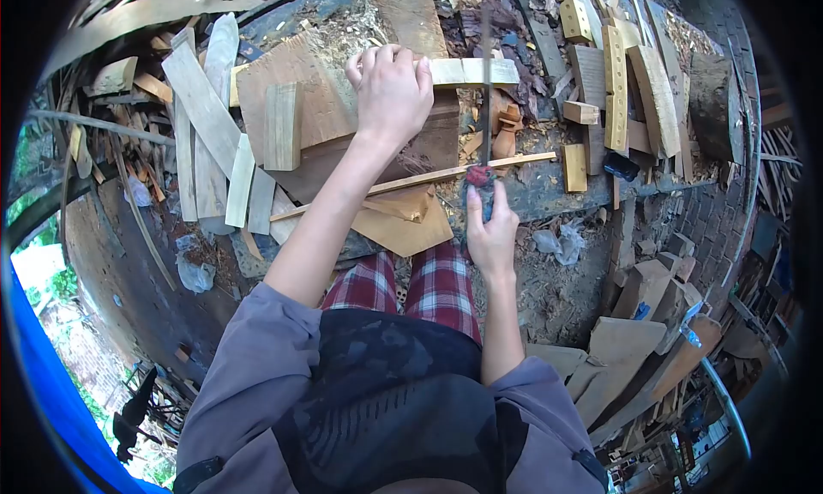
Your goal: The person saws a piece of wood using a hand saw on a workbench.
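My left hand (393,95) is closed over a pale wooden strip (447,72), pressing it against the work surface. The strip sticks out to the right from under my fingers. In my right hand (493,237) is the handle of a handsaw (478,178), wrapped in red and dark material. Its thin blade, seen edge-on, points away from me and crosses the strip near its right end. A long thin stick (411,182) lies between my hands, above a tan flat piece (403,228). Right of the blade stands a carved orange-brown wooden piece (507,134).
Wide boards (287,82) lie under and left of my left hand. Loose grey slats (206,108) are piled at the left. At the right are a yellow block with holes (615,87), a black object (621,166) and a log (713,108). Plastic scraps (561,241) lie below the bench edge.
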